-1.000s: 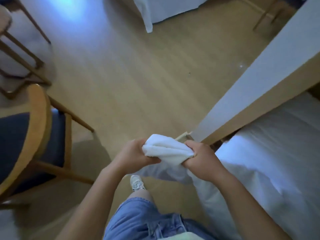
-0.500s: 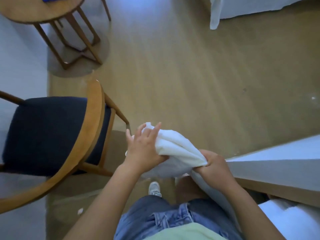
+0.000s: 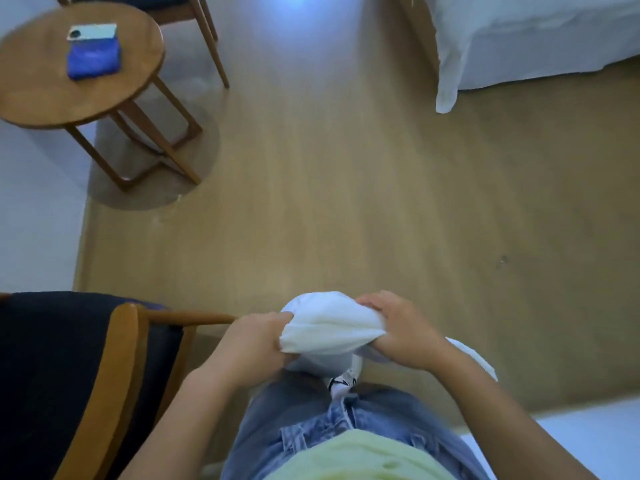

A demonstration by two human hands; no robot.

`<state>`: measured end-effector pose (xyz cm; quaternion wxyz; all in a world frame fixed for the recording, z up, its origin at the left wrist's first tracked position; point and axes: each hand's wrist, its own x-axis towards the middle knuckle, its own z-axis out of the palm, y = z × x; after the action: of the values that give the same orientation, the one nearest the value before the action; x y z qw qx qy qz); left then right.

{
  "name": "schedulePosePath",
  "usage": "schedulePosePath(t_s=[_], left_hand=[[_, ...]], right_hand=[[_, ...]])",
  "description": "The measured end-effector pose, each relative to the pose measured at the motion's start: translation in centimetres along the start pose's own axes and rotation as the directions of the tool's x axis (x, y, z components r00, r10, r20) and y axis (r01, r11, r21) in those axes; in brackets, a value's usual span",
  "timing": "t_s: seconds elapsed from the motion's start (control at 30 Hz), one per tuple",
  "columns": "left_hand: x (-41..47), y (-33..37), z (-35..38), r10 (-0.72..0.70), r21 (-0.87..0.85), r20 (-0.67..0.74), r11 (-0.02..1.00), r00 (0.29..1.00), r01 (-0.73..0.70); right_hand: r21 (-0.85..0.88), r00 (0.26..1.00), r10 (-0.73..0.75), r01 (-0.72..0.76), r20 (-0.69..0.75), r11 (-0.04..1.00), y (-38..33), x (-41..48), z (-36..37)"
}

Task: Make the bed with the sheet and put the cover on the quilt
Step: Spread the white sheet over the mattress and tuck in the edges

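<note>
Head camera looks down on a person standing just beside a wooden chair with a dark seat cushion. Both hands are clamped on a bunched white cloth held right next to the chair's arm, in front of the waist. The left hand grips the end nearer the chair, and the right hand curls its fingers over the farther end. The two hands sit close together with only the wad between them. A tail of the cloth runs on away from the chair, passing behind the right forearm; whether it is the sheet or the quilt cover I cannot tell. Under the bundle, which hides part of it, a white shoe shows above denim shorts. Beyond the chair, on its side of the wooden floor, stands a round wooden table carrying a blue pouch with a pale flat object touching its far edge. Across the floor from the chair, well apart, a bed draped in white hangs a corner down to the floor.
</note>
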<state>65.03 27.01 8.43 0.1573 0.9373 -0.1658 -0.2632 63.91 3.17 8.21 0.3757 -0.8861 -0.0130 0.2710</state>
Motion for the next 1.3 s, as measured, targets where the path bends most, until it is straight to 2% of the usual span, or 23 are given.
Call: schedulePosePath(t_s=[0.1,0.2,0.27,0.37,0.43,0.53,0.6,0.7,0.77,0.83,0.9,1.07,1.13,1.17,1.23,1.3], left_hand=[[5.1,2.0,-4.3,0.029,-0.069,-0.019,0.997,0.999,-0.030],[12.0,3.9,-9.0,0.098,-0.042,-0.029,0.994,0.995,-0.099],[17.1,4.1,-12.3,0.125,0.044,-0.002,0.991,0.992,-0.125],[24.9,2.3,-16.7,0.143,0.101,-0.080,0.986,0.986,-0.135],[30.7,0.1,-19.6,0.241,0.072,-0.261,0.970,0.935,-0.231],[37.1,-1.6,-23.8,0.347,0.067,-0.449,0.932,0.824,-0.356],[42.6,-2.3,-27.1,0.372,0.104,-0.488,0.923,0.789,-0.371],[49.7,-2.6,-31.9,0.385,0.111,-0.529,0.915,0.756,-0.388],[54.0,-2.9,-34.3,0.301,0.035,-0.510,0.943,0.806,-0.330],[58.2,-3.5,-36.2,0.124,-0.118,-0.478,0.972,0.870,-0.204],[62.6,-4.1,-38.1,-0.055,-0.310,-0.403,0.948,0.913,-0.080],[74.9,-5.7,-45.3,-0.321,-0.508,-0.249,0.846,0.914,0.159],[79.3,-5.8,-49.3,-0.395,-0.649,-0.188,0.737,0.899,0.189],[81.6,-5.8,-51.5,-0.439,-0.742,-0.128,0.637,0.889,0.207],[86.1,-6.1,-55.7,-0.522,-0.918,0.061,0.306,0.851,0.254],[90.4,-6.4,-58.9,-0.450,-0.951,0.299,-0.066,0.842,0.302]], right_hand=[[0.082,0.989,-0.071,0.060,0.128,0.995,-1.7,5.2,-6.8],[0.009,0.953,-0.169,0.172,0.253,0.985,-4.3,11.5,-10.5],[-0.054,0.947,-0.119,0.142,0.299,0.988,-5.5,16.2,-12.7],[-0.138,0.974,-0.096,0.125,0.204,0.982,-6.8,23.7,-16.6],[-0.148,0.989,-0.092,0.109,0.115,0.983,-8.1,28.8,-19.4],[-0.033,0.998,-0.057,0.056,-0.039,0.998,-9.4,34.1,-22.7],[0.080,0.985,0.020,-0.006,-0.170,0.997,-9.8,38.5,-26.2],[0.193,0.961,0.065,-0.012,-0.270,0.981,-10.6,44.3,-31.0],[0.248,0.956,0.076,-0.003,-0.283,0.969,-10.9,48.7,-33.9],[0.278,0.960,0.074,0.005,-0.272,0.961,-11.0,53.4,-36.5],[0.296,0.962,0.062,0.020,-0.267,0.955,-11.0,58.6,-39.2],[0.236,0.980,0.011,0.037,-0.198,0.971,-12.0,72.2,-48.1],[0.224,0.977,0.026,0.023,-0.211,0.974,-12.7,76.7,-52.1],[0.225,0.974,0.023,0.029,-0.227,0.974,-13.2,78.8,-54.1],[0.222,0.964,0.013,0.048,-0.265,0.974,-13.9,82.9,-58.3],[0.214,0.962,-0.001,0.061,-0.274,0.975,-14.6,86.7,-61.9]])
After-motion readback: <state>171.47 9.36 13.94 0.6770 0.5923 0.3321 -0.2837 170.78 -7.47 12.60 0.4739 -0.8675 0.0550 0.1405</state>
